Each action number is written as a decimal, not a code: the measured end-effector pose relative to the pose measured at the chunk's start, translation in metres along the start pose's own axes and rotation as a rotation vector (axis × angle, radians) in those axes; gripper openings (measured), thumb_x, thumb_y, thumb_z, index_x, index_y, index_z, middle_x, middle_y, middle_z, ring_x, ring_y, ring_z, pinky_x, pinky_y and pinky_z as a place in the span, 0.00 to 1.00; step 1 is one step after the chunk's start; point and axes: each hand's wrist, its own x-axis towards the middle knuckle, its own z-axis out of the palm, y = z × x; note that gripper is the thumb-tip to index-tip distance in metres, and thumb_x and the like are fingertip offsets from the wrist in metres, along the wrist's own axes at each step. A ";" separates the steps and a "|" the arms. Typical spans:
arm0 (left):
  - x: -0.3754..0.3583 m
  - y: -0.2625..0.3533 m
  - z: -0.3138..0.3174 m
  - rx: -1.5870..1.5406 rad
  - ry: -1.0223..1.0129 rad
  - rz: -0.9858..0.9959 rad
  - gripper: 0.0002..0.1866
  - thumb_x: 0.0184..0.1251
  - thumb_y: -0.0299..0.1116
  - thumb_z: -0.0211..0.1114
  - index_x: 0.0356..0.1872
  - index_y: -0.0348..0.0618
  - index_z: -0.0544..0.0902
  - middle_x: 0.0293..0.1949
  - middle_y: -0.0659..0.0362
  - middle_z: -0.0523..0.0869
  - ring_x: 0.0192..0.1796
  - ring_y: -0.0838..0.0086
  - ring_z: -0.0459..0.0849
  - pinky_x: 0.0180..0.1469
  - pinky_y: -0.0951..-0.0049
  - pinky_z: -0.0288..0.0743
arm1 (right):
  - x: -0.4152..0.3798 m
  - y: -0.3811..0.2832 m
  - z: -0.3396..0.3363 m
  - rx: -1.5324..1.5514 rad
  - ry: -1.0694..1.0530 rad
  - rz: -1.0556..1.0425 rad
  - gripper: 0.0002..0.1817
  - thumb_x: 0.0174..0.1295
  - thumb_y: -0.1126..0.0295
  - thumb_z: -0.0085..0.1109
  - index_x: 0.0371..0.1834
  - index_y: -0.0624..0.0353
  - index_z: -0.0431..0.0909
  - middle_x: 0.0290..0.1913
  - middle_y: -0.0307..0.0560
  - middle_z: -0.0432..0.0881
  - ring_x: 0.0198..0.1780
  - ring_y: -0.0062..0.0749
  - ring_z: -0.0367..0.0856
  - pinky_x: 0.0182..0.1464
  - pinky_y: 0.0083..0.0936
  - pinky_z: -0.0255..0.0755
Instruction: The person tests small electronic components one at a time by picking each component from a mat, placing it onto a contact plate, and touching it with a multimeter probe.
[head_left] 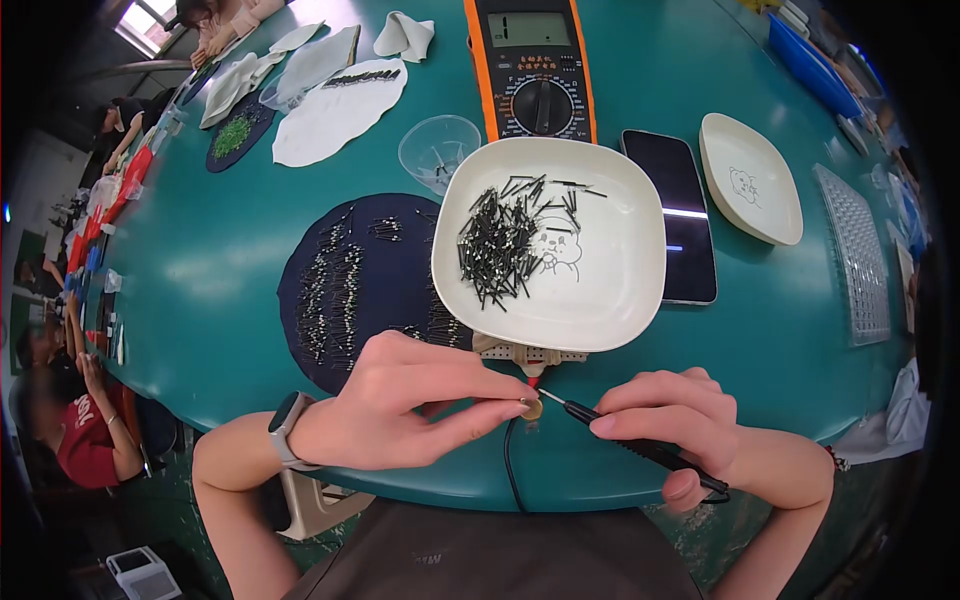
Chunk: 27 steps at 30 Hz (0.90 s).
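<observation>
My left hand (400, 405) pinches a small part against a brass-coloured contact (533, 409) at the near table edge, with a red probe tip just above it. My right hand (680, 425) grips a black multimeter probe (640, 445), its metal tip touching the same spot. A white square plate (600, 300) holding a heap of small black pin-like components (500, 245) sits just beyond my hands, partly over a beige fixture (525, 355). The orange-edged multimeter (530, 65) lies farther back.
A dark round mat (340, 275) with rows of components lies left of the plate. A phone (680, 215), an empty white plate (750, 180), a clear cup (438, 150) and a clear grid tray (855, 255) lie around. Other people work at the far left.
</observation>
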 end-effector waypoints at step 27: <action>0.001 -0.008 0.013 0.032 0.026 0.036 0.11 0.61 0.25 0.76 0.46 0.41 0.91 0.25 0.57 0.88 0.22 0.73 0.83 0.24 0.75 0.71 | -0.005 0.000 0.001 0.006 -0.028 0.018 0.33 0.72 0.42 0.52 0.56 0.63 0.85 0.46 0.49 0.84 0.29 0.28 0.83 0.23 0.20 0.69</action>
